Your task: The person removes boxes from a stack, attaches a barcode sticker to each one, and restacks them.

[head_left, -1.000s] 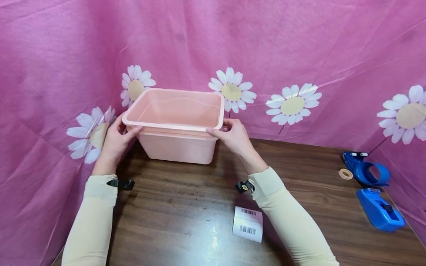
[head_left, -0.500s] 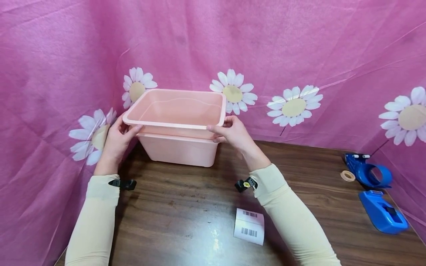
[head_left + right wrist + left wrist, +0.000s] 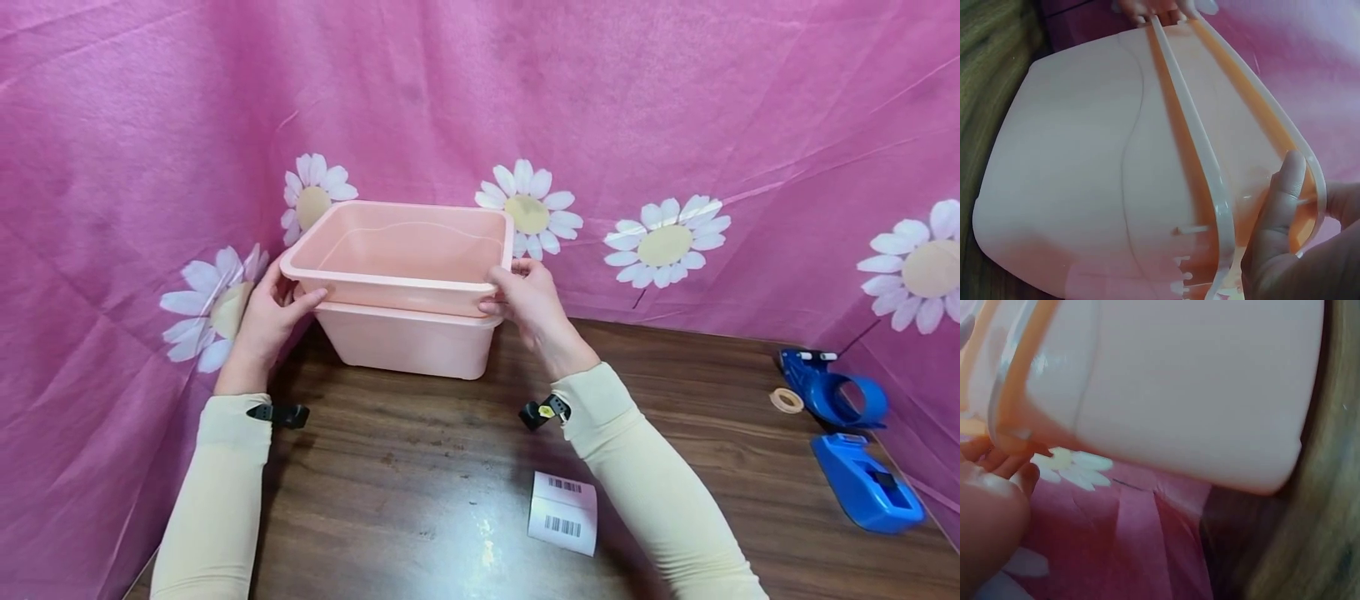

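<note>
Two pink plastic bins stand nested at the back left in the head view. The upper bin (image 3: 390, 283) sits raised, with a strip of its wall showing above the lower bin (image 3: 405, 342), which rests on the table. My left hand (image 3: 264, 325) grips the upper bin's front left corner, thumb on the front wall and fingers behind. At the front right corner, my right hand (image 3: 534, 308) holds the same bin. The right wrist view shows that thumb (image 3: 1282, 194) against the upper bin's wall beneath the rim, and a gap between both rims.
A white label sheet with barcodes (image 3: 562, 512) lies on the wooden table (image 3: 390, 475), near my right sleeve. At the far right are a blue tape gun (image 3: 832, 392), a tan tape roll (image 3: 787, 401) and a blue tape dispenser (image 3: 870, 483). A pink floral cloth (image 3: 450, 100) hangs behind.
The upper bin has risen slightly out of the lower one, widening the gap between their rims. My right thumb has shifted up toward the rim, with fingers lower on the wall.
</note>
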Tool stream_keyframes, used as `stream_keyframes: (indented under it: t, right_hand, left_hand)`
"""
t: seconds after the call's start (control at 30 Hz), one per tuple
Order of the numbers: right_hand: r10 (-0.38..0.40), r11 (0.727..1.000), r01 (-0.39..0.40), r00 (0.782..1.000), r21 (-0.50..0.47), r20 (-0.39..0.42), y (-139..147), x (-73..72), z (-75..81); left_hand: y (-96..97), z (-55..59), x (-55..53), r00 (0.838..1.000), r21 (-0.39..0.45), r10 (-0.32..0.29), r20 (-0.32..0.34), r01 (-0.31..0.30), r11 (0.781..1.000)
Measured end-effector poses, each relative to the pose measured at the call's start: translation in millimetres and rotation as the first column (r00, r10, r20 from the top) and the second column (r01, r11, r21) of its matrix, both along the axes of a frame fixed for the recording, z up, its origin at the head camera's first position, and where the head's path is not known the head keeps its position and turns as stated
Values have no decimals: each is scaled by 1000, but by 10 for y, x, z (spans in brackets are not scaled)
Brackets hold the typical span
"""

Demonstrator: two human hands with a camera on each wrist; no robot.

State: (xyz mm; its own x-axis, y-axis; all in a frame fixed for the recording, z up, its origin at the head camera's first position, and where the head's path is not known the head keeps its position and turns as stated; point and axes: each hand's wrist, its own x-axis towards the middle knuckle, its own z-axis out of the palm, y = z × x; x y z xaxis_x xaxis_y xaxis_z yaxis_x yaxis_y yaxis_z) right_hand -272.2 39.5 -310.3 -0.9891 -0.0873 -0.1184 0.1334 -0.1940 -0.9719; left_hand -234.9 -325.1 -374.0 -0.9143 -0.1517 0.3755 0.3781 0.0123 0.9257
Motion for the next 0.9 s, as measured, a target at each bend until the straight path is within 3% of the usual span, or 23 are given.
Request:
stream_keyframes:
  t: [0.2,0.37,0.63,0.9]
  right_hand:
    - [-12,1000,12,1000,8,-26,-27,-7,-6]
    - [-19,1000,19,999,9,-40,-40,-10,-17]
    - [-26,1000,27,999,7,-47,-63,-24,17]
    - [-23,1000,23,997,3,-77,-70,-16,130]
  left_hand:
    - [-66,-128,-30,994,-59,-109,-2,109,992]
    - [-82,-174,-41,996,-169,-58,69,69,983]
    - [-86,-202,-37,995,-177,-29,97,46,983]
    - [-113,-199,-42,993,-262,9,121,23,965]
